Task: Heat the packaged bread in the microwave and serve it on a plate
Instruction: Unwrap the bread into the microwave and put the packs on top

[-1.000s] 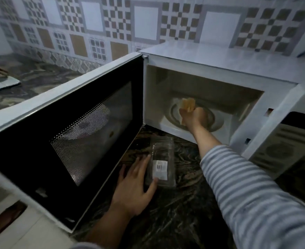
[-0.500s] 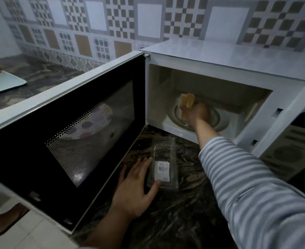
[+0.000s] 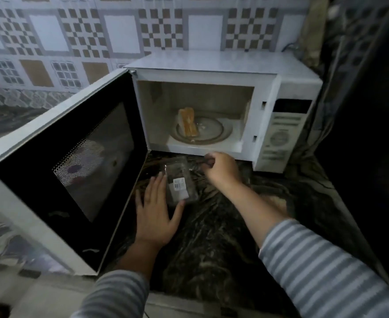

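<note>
Our left hand (image 3: 155, 212) lies flat with straight fingers on the dark counter (image 3: 212, 249), thumb touching the clear wrapper (image 3: 180, 181). Our right hand (image 3: 221, 169) floats just past it, fingers curled and holding nothing. Farther back, the white microwave (image 3: 212, 65) has its door (image 3: 69, 171) wide open. The bread (image 3: 187, 121) stands on the round plate (image 3: 214, 131) inside.

label (image 3: 179, 183): print too small to read | panel (image 3: 280, 131): button markings blurred | right hand (image 3: 221, 169): fingertips turned away, cannot tell if they pinch anything | door (image 3: 58, 171): lower left blurred, window shows only vague reflections | sleeves (image 3: 326, 269): cut off by bottom edge | right of frame: dark, nothing discernible
</note>
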`<state>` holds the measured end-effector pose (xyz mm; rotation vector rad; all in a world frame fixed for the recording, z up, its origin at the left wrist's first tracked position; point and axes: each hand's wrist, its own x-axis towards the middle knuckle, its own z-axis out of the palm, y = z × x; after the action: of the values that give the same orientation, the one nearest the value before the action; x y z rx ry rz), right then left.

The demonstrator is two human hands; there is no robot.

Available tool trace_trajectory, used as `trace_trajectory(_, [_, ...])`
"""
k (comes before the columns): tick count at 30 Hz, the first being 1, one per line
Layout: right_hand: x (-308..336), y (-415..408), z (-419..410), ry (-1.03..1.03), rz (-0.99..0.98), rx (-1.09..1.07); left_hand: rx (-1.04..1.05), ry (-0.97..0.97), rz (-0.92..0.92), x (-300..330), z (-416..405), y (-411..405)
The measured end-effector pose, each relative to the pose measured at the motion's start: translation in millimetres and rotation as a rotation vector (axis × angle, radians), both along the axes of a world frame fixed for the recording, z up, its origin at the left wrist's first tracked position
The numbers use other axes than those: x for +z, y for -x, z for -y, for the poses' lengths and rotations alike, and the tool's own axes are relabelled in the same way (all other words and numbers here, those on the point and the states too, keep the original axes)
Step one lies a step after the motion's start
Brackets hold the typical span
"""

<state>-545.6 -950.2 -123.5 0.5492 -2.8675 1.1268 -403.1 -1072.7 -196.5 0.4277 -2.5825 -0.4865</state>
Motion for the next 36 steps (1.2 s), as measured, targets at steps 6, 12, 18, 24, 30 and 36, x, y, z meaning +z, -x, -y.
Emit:
trace_trajectory(6, [12.0, -63.7, -86.1, 0.048, -0.264, -0.026, -0.413, 0.079, -0.151, 20.7, -51.1, 4.3])
trace_trajectory(12, [-23.0, -109.0, -173.6, -0.045, -0.303, -0.215, -0.618, -0.053, 0.153, 5.8, -94.1, 13.2])
trace_trajectory(18, [-47.8, -118.9, -194.0, 0.034, -0.051, -0.02, -0.613, -0.058, 0.294, 3.4, -110.1, 15.0])
trace_trajectory(24, [-61.1, -97.0, -171.7, 0.002, -0.051, 0.13, -0.509, -0.127, 0.223, -4.5, -103.8, 12.6])
trace_trajectory(30, [-65.4, -77.4, -159.8, 0.054, -0.021, 0.214, -0.404, -0.094, 0.181, -9.3, -90.8, 12.3])
trace_trajectory(36, [-78.7, -72.2, -155.1, 0.146, -0.167, 0.197, -0.348, -0.112, 0.184, -10.9, -97.8, 16.7])
